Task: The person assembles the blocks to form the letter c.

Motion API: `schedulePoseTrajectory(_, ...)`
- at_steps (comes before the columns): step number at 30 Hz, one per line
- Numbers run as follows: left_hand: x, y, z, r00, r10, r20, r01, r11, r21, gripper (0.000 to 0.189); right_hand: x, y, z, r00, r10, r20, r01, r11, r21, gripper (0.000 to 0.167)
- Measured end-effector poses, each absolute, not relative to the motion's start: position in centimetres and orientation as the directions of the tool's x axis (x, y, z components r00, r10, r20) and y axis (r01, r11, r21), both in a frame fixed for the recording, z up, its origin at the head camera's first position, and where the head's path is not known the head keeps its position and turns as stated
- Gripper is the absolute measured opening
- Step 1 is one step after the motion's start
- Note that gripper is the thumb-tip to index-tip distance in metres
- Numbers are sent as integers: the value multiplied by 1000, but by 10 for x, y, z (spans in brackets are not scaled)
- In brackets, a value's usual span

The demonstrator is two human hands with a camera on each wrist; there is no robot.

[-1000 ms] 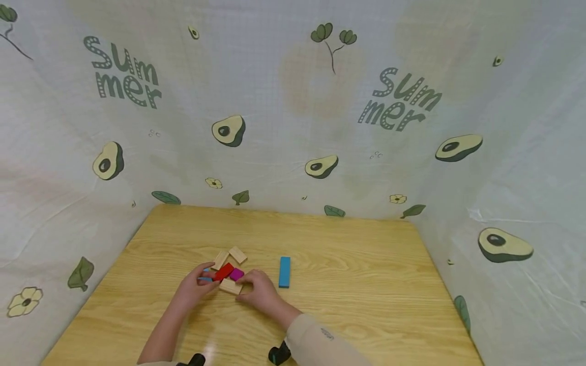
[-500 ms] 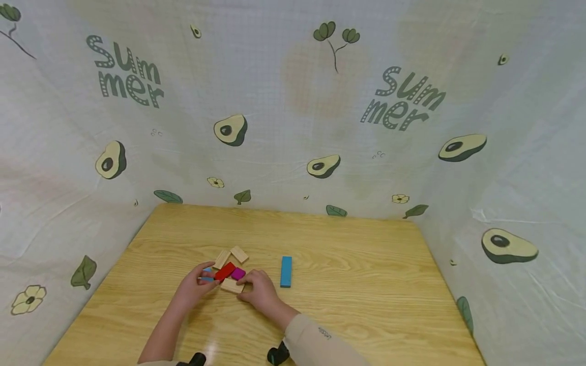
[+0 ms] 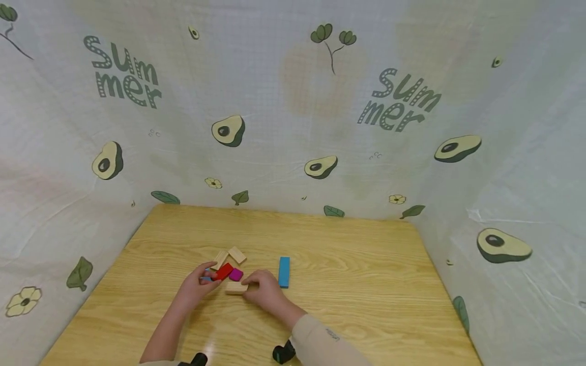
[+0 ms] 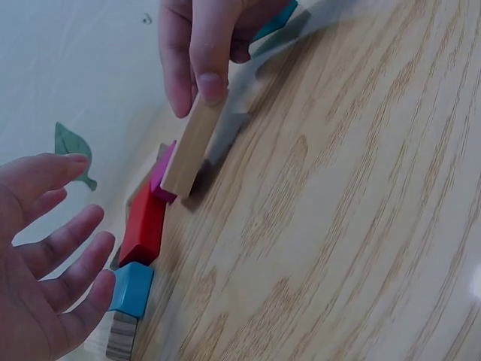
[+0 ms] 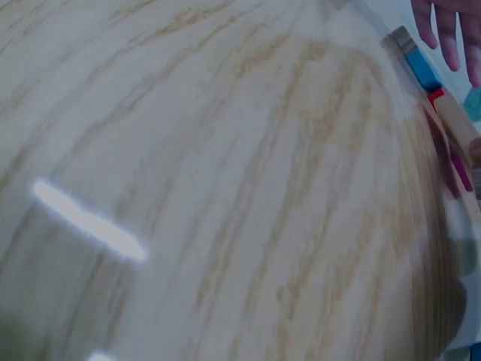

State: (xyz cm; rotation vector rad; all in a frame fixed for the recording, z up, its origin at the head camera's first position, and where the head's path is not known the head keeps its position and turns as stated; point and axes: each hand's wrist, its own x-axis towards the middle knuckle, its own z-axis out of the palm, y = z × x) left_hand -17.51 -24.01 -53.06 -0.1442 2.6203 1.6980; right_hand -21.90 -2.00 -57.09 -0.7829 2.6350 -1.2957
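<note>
My right hand (image 3: 267,294) pinches a plain wooden block (image 3: 235,288) by its right end, close over the table at the near side of a small group of blocks. In the left wrist view a shadow shows beside this held block (image 4: 194,150). My left hand (image 4: 45,263) has its fingers spread and relaxed, with nothing in its grasp. It lies beside a red block (image 3: 224,271) and a blue block (image 4: 134,289), which it partly covers in the head view. A purple block (image 3: 235,274) sits between the red one and the pinched block.
Two plain wooden blocks (image 3: 237,254) lie at the far side of the group. A long blue block (image 3: 284,272) lies apart, to the right of my right hand. The wooden table (image 3: 357,284) is enclosed by a printed white cloth (image 3: 274,101) at the back and sides.
My right hand has shifted right and slightly nearer with the plain wooden block, which has turned from slanted to nearly level in view and left the purple block's side. My left hand stays put.
</note>
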Motion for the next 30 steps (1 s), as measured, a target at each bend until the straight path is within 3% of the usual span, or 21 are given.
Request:
schedulePoseTrajectory(23, -189, -192, -538, -998, 41, -54, -34, 391, 920, 54, -210, 50, -564, -918, -340, 203, -338, 407, -849, 18)
schedulePoseTrajectory(30, -199, -168, -543, -997, 62, -49, -20, 408, 913, 55, -198, 72, -560, -944, -285, 166, -276, 410, -869, 18)
